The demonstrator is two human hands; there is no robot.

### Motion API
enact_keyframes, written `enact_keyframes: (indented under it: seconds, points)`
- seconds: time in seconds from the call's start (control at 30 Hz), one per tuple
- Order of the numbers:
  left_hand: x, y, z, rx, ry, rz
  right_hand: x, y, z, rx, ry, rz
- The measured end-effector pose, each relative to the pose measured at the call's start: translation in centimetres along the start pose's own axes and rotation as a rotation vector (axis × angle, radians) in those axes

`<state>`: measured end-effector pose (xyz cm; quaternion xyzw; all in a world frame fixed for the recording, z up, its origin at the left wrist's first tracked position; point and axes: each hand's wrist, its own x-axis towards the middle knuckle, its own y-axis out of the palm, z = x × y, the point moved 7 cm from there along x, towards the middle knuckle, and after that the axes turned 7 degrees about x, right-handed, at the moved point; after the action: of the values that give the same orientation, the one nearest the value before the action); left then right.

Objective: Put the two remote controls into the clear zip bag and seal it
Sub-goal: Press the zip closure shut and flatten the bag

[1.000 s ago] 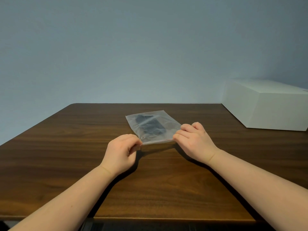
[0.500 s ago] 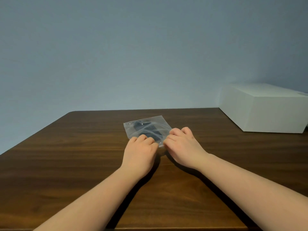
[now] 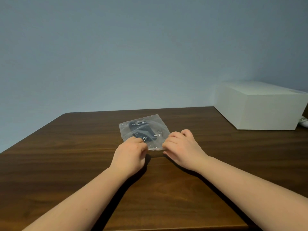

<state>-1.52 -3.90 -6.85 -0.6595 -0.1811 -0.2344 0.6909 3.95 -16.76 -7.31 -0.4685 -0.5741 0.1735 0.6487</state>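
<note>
Hands pinch the near edge of the clear zip bag (image 3: 144,130) — left hand (image 3: 129,156) at its near-left corner, right hand (image 3: 182,147) at its near-right. Two dark remote controls (image 3: 141,130) lie inside it, flat on the tabletop (image 3: 66,155) — a white box (image 3: 260,107) sits far right.

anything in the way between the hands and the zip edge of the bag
Nothing visible. The left hand and right hand are both already pinching the near edge of the clear zip bag, which lies flat on the table with the dark remote controls inside.
</note>
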Motion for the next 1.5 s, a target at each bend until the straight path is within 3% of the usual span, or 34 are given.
enact_keyframes:
  seconds: [0.43,0.8,0.93,1.1,1.37,1.5]
  points:
    - [-0.4,-0.4,-0.9,0.108,0.12,-0.024,1.3,1.1,1.2,-0.017,-0.048,-0.039]
    - [-0.6,0.1,-2.5,0.163,0.233,0.038,0.0,2.3,0.9,-0.23,-0.164,0.051]
    - [-1.1,0.3,-2.6,0.17,0.226,0.076,-1.3,1.8,-1.1,-0.235,-0.096,0.087]
    - [-1.4,0.4,-2.7,0.145,0.181,0.09,-3.1,1.6,-2.9,-0.201,0.036,0.333]
    - [-0.9,0.2,-2.4,0.029,0.106,0.291,-3.5,0.6,-2.9,-0.143,0.138,0.493]
    - [0.4,0.3,-0.6,0.027,-0.061,0.22,-2.3,-0.2,-3.4,0.029,0.297,0.418]
